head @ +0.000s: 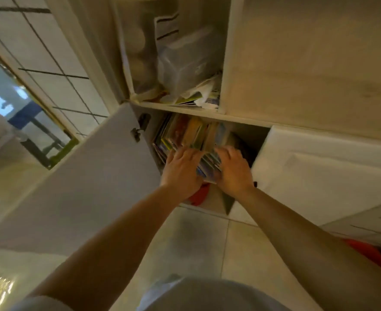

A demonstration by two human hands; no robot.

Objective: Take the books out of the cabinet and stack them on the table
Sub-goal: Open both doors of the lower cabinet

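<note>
Books [194, 133] fill one cabinet [241, 122] compartment; two hands, left [180, 171] and right [234, 169], grasp them.

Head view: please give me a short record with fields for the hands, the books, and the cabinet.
left hand: left hand grips the left side of the books
right hand: right hand grips the right side of the same bundle
books: books stand in a row in the lower compartment, not yet out
cabinet: cabinet, both lower doors open
upper compartment: plastic bags and loose papers
</note>
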